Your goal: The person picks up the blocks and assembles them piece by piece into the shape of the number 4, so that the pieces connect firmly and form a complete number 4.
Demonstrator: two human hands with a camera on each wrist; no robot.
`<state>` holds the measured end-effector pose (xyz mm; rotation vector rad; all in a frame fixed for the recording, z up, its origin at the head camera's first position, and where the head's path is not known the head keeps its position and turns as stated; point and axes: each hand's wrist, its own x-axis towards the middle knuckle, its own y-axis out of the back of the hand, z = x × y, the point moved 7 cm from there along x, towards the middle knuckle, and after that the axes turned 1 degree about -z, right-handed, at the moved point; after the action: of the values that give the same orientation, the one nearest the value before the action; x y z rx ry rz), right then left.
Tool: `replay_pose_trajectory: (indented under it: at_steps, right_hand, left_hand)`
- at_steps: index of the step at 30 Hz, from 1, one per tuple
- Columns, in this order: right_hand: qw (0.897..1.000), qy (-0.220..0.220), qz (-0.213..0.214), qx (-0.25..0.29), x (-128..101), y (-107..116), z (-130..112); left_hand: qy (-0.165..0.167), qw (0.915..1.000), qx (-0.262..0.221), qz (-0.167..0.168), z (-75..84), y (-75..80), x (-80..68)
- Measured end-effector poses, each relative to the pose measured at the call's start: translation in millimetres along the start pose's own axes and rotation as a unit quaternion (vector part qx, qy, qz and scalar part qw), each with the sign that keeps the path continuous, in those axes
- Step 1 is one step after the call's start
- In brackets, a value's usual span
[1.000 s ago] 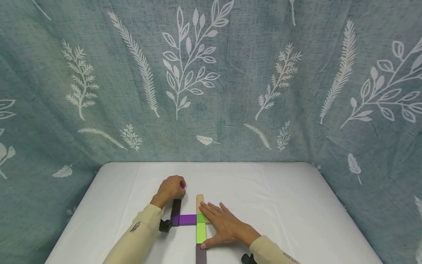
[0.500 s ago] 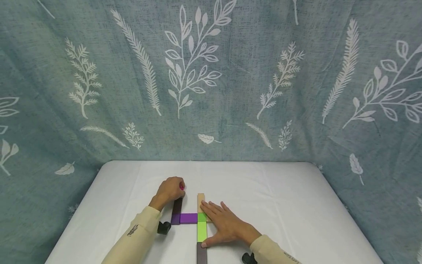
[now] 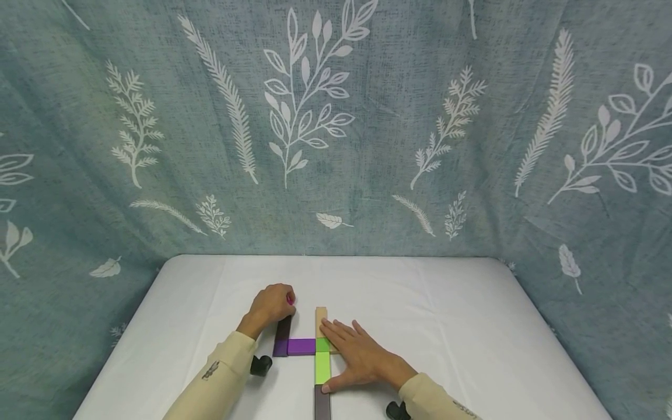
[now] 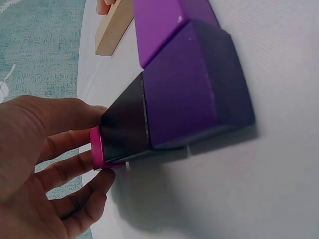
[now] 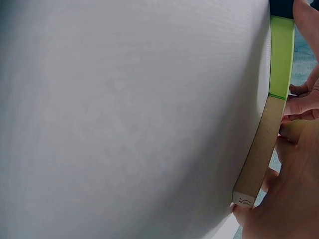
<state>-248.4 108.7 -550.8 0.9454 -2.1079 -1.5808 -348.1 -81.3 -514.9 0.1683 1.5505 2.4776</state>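
Observation:
On the white table, my left hand (image 3: 270,303) holds a small magenta block (image 4: 96,149) between thumb and fingers. That block sits against the far end of a black block (image 4: 124,122). Nearer lies a dark purple block (image 3: 280,348), joined to a purple block (image 3: 301,347) running right. My right hand (image 3: 361,359) is spread over the right side of the arrangement, its thumb on a dark grey block (image 3: 322,403) and its fingertips at a wooden block (image 3: 321,321). Between these are a green block (image 3: 322,345) and a lime block (image 3: 322,367).
A white cloth covers the table (image 3: 446,326). Behind it hangs a blue-green curtain (image 3: 367,221) with a white leaf pattern. Black wrist mounts (image 3: 261,366) stick out under both sleeves.
My left hand has moved slightly nearer, bringing the magenta block up to the black block's far end. My right hand stays in place on the blocks.

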Motion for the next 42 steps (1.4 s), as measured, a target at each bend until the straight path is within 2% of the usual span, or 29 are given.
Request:
replay_pose_trajectory:
  at_steps: [9, 18, 23, 31, 42]
  right_hand:
    - [1.0, 0.003, -0.002, 0.0, 0.6, 0.8, 0.6]
    - [1.0, 0.0, -0.003, 0.005, 1.1, 1.6, -0.1]
    - [1.0, -0.003, -0.005, 0.007, 1.1, 0.5, 0.3]
    - [1.0, -0.002, -0.006, 0.011, 1.2, -0.3, 0.1]
    - [1.0, -0.001, -0.003, 0.003, 1.0, -0.6, 0.4]
  left_hand:
    - [-0.003, 1.0, -0.004, 0.007, -1.6, -0.1, 0.4]
    - [0.008, 0.996, -0.086, 0.021, -17.3, -0.3, -3.7]
    - [0.005, 0.9938, -0.108, 0.023, -27.2, -0.3, -6.6]
    - [0.0, 0.994, -0.109, 0.006, -31.6, -4.2, -12.0]
    - [-0.012, 0.995, -0.098, 0.013, -31.9, -4.4, -15.2]
